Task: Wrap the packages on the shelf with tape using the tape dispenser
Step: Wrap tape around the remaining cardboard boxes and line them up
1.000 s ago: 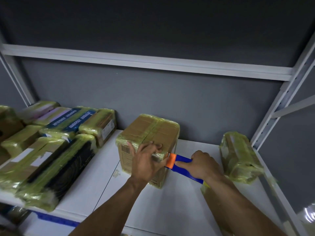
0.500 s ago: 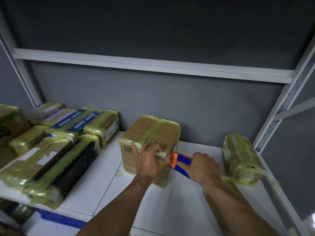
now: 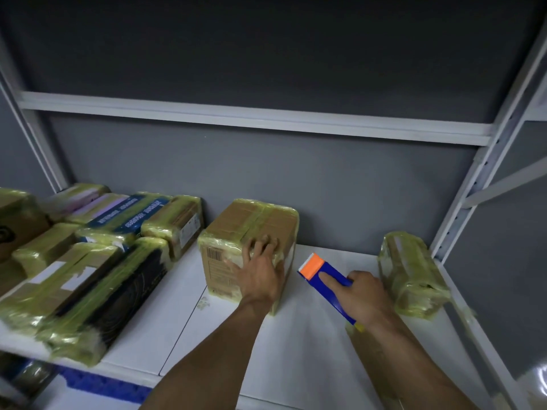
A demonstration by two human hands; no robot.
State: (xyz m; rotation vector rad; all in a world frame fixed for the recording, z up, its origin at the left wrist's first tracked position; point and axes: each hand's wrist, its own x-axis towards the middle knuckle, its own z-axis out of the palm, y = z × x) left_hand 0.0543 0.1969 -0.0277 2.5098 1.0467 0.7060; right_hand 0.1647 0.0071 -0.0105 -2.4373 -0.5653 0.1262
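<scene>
A brown cardboard box (image 3: 236, 223) wrapped in yellowish tape stands in the middle of the white shelf (image 3: 296, 350). My left hand (image 3: 260, 270) lies spread over the box's near top edge and front right corner, fingers fairly straight. Just right of the box, my right hand (image 3: 364, 294) grips the blue tape dispenser (image 3: 328, 282), index finger stretched along its body. The dispenser's orange toothed head (image 3: 311, 265) points up and left, a small gap away from the box.
A second taped package (image 3: 411, 270) stands at the right, close to the white upright post (image 3: 461, 214). Several taped packages (image 3: 88, 261) are stacked at the left. A grey back wall closes the shelf behind; a white shelf beam (image 3: 236, 116) runs overhead.
The dispenser's orange head has come away from the box and moved right. My left hand has flattened over the box's top edge. The view has shifted slightly.
</scene>
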